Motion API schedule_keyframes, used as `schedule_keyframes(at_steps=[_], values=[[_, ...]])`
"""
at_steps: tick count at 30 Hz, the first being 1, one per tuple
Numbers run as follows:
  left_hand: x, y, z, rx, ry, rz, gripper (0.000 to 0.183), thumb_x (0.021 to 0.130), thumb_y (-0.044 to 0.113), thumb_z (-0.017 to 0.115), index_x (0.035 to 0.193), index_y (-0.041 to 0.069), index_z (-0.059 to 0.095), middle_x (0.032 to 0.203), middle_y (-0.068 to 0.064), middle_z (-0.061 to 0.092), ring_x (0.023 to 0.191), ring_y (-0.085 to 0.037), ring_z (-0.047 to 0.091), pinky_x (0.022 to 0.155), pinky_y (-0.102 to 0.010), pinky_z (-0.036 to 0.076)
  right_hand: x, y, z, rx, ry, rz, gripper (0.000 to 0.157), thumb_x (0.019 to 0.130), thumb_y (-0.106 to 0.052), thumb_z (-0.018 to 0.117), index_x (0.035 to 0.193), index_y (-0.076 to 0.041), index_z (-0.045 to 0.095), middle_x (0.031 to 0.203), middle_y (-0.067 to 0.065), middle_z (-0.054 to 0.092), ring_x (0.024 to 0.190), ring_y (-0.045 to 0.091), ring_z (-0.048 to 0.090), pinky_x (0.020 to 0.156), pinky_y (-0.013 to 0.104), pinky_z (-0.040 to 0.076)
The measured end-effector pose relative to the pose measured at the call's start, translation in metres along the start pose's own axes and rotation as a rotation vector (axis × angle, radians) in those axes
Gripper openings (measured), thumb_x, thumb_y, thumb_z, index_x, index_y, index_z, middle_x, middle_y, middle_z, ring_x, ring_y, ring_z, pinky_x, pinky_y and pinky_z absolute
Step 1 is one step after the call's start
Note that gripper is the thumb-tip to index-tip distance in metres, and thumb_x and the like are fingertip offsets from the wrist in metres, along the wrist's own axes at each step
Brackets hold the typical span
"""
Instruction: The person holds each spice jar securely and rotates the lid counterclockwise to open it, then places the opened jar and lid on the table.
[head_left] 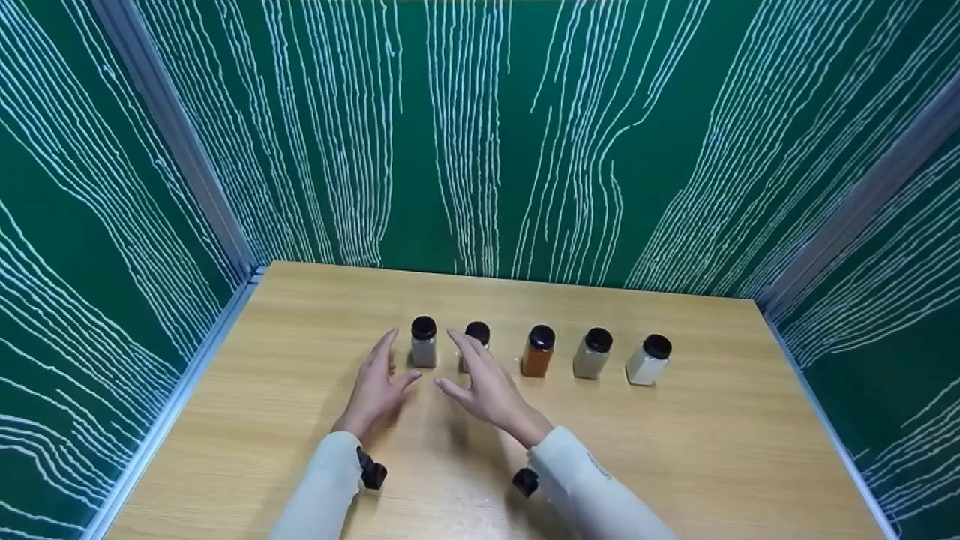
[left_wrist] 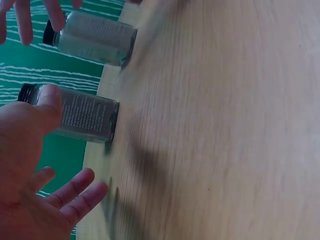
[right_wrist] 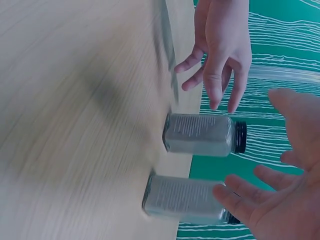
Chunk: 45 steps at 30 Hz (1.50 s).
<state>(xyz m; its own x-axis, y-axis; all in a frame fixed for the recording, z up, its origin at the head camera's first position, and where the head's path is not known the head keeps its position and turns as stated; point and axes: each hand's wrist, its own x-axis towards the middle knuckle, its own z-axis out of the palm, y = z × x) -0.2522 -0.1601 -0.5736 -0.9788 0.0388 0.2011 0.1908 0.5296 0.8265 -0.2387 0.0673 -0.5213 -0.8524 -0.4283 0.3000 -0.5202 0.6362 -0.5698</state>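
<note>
In the head view, my left hand (head_left: 377,386) is just left of the leftmost spice jar (head_left: 424,354), which has grey contents and a black lid. Its fingers are spread, and nothing is held. My right hand (head_left: 487,386) reaches in front of the second jar (head_left: 478,331) and hides much of it. The right fingers are also spread, with thumb and fingers apart. Both jars stand upright. The left wrist view shows my left thumb overlapping the leftmost jar (left_wrist: 87,116); touch cannot be told. In the right wrist view, right fingertips overlap the lid end of the second jar (right_wrist: 182,197).
Farther right in the same row stand a jar with orange-red contents (head_left: 537,361), a jar with pale grey contents (head_left: 591,361) and a jar with white contents (head_left: 646,367), all black-lidded. Green panels (head_left: 465,150) with white wavy lines enclose the wooden table (head_left: 712,450) behind and at both sides.
</note>
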Motion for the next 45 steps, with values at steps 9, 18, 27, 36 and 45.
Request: schedule_keyframes(at_steps=[9, 18, 27, 36, 45], values=[[0.006, 0.000, -0.001, -0.016, 0.014, -0.051, 0.086, 0.089, 0.013, 0.080, 0.161, 0.011, 0.031, 0.155, -0.025, 0.043, 0.116, -0.043, 0.062, 0.098, -0.052, 0.051, 0.014, -0.009, 0.015, 0.123, 0.062, 0.053, 0.074, 0.097, -0.034, 0.071, 0.155, -0.003, 0.038, 0.151, 0.021, 0.049, 0.125, 0.037, 0.060, 0.103, 0.047, 0.050], [0.010, -0.002, -0.002, -0.023, 0.019, -0.078, 0.083, 0.089, 0.014, 0.080, 0.159, 0.013, 0.036, 0.156, -0.021, 0.045, 0.110, -0.039, 0.065, 0.096, -0.052, 0.052, 0.030, -0.015, 0.028, 0.158, 0.080, 0.093, 0.071, 0.098, -0.026, 0.071, 0.154, 0.002, 0.038, 0.154, 0.022, 0.046, 0.135, 0.037, 0.053, 0.110, 0.047, 0.043], [0.015, -0.003, 0.001, -0.061, 0.010, -0.095, 0.082, 0.089, 0.013, 0.080, 0.158, 0.013, 0.038, 0.157, -0.019, 0.044, 0.112, -0.038, 0.065, 0.098, -0.051, 0.051, 0.039, -0.014, 0.038, 0.151, 0.133, 0.101, 0.069, 0.095, -0.019, 0.073, 0.151, 0.007, 0.040, 0.151, 0.025, 0.048, 0.141, 0.036, 0.046, 0.116, 0.045, 0.036], [0.018, -0.005, 0.006, -0.087, 0.019, -0.115, 0.078, 0.088, 0.011, 0.081, 0.155, 0.009, 0.042, 0.155, -0.021, 0.046, 0.110, -0.037, 0.067, 0.096, -0.048, 0.053, 0.047, -0.017, 0.050, 0.209, 0.145, 0.173, 0.069, 0.097, -0.017, 0.071, 0.153, 0.007, 0.037, 0.155, 0.025, 0.043, 0.143, 0.037, 0.042, 0.118, 0.045, 0.034], [0.023, -0.007, 0.011, -0.174, 0.025, -0.151, 0.078, 0.085, -0.001, 0.080, 0.154, 0.007, 0.044, 0.155, -0.022, 0.045, 0.096, -0.028, 0.069, 0.089, -0.040, 0.056, 0.053, -0.016, 0.053, 0.239, 0.176, 0.223, 0.071, 0.097, -0.018, 0.070, 0.154, 0.006, 0.036, 0.155, 0.025, 0.043, 0.143, 0.036, 0.043, 0.117, 0.045, 0.034]])
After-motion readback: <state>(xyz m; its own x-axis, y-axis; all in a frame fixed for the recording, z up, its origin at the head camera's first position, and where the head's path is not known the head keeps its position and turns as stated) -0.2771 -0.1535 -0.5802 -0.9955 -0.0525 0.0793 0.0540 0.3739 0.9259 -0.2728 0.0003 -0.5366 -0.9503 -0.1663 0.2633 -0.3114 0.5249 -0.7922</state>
